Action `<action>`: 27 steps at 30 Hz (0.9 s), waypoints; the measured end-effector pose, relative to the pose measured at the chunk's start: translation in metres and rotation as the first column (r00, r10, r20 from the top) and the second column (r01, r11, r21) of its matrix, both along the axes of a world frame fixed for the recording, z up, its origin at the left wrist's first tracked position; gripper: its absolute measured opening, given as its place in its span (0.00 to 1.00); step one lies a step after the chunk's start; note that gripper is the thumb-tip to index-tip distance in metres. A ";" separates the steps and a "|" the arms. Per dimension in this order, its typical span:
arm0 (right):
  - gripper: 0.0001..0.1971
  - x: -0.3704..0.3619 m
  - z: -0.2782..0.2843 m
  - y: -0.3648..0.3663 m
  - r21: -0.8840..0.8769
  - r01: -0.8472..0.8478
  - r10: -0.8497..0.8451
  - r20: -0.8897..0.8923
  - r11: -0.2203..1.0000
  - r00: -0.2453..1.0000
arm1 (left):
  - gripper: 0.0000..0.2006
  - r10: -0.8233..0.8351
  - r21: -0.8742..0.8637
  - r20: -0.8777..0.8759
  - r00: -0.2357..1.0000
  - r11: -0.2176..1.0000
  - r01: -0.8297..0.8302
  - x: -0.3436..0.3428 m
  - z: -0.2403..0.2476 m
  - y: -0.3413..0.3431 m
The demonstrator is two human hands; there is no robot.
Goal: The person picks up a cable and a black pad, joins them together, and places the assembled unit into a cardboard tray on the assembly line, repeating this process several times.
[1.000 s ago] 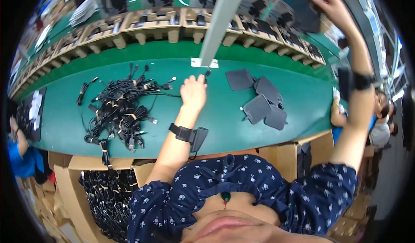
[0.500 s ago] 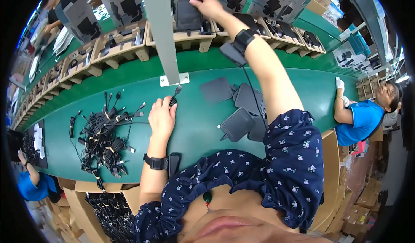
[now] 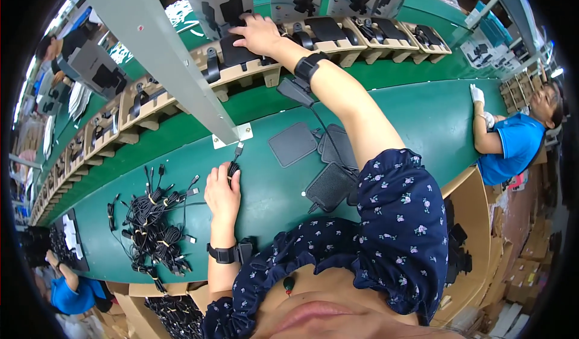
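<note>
My left hand (image 3: 222,193) rests on the green bench with its fingers closed round a bundled black cable (image 3: 234,169), whose plug points away from me. Just left of it lies a tangled heap of similar tied cables (image 3: 154,218). My right hand (image 3: 258,35) reaches far over to a brown moulded tray, its fingers apart and touching a black square panel (image 3: 236,52) seated there. Several flat black panels (image 3: 294,144) with short leads lie on the bench between my arms; my right forearm and sleeve hide some of them.
A row of brown trays (image 3: 395,49) with black parts curves along the far side, printed boxes (image 3: 301,1) behind it. A slanted metal post (image 3: 175,61) is bolted to the bench. Cartons (image 3: 470,242) stand at the near edge. Co-workers in blue (image 3: 509,143) are at both sides.
The view has turned and shifted. The panel at my right fingertips, earlier tilted up in the tray, now lies flatter, and those fingers have spread. My left hand keeps the cable.
</note>
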State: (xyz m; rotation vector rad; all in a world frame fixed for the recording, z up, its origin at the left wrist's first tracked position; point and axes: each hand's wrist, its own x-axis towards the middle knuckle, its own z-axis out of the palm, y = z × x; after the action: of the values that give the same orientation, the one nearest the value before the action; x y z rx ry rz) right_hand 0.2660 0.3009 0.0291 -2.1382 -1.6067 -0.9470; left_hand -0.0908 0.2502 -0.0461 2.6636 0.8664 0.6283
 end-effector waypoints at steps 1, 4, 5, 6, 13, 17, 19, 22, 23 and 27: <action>0.17 0.000 0.008 -0.006 0.067 -0.029 0.029 -0.006 0.997 1.000 | 0.12 0.012 -0.008 -0.007 1.000 1.000 -0.012 -0.002 -0.001 0.002; 0.16 0.013 0.049 -0.050 0.081 -0.040 0.056 -0.206 0.996 0.977 | 0.12 0.011 0.032 0.017 1.000 0.999 -0.012 -0.004 -0.002 0.002; 0.15 0.017 0.049 -0.066 0.045 -0.136 0.143 -0.314 0.990 0.939 | 0.12 0.008 0.029 0.020 1.000 1.000 -0.009 -0.003 -0.002 0.002; 0.15 0.019 0.049 -0.079 0.020 -0.235 0.221 -0.421 0.972 0.880 | 0.12 0.006 0.029 0.014 1.000 1.000 -0.006 -0.003 -0.001 0.002; 0.07 -0.006 -0.005 -0.116 0.091 -0.373 0.382 -0.324 0.923 0.866 | 0.12 0.011 0.022 -0.006 1.000 1.000 -0.011 -0.005 -0.003 0.004; 0.07 0.014 -0.004 -0.100 0.280 -0.143 0.248 -0.383 0.949 0.890 | 0.12 0.003 0.016 0.007 1.000 1.000 -0.003 -0.005 -0.002 0.003; 0.07 0.033 0.001 -0.096 0.262 0.083 0.059 -0.489 0.961 0.870 | 0.12 -0.003 0.017 0.012 1.000 1.000 0.002 -0.005 -0.002 0.002; 0.07 0.053 0.003 -0.090 -0.028 0.263 -0.253 -0.387 0.964 0.887 | 0.12 -0.003 0.009 0.013 1.000 1.000 0.003 -0.003 0.001 0.001; 0.08 0.055 0.002 -0.086 -0.194 0.331 -0.371 -0.233 0.924 0.899 | 0.12 0.002 0.006 0.012 1.000 1.000 -0.002 -0.003 0.001 0.001; 0.10 0.033 0.026 -0.071 -0.531 0.296 -0.402 -0.094 0.794 0.911 | 0.12 0.021 -0.009 0.012 1.000 1.000 -0.021 -0.008 -0.001 0.001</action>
State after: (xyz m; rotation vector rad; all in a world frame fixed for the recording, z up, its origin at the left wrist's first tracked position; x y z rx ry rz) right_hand 0.2990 0.2295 0.0547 -2.8635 -1.5009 -0.3807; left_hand -0.0993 0.2515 -0.0470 2.6435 0.8925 0.6439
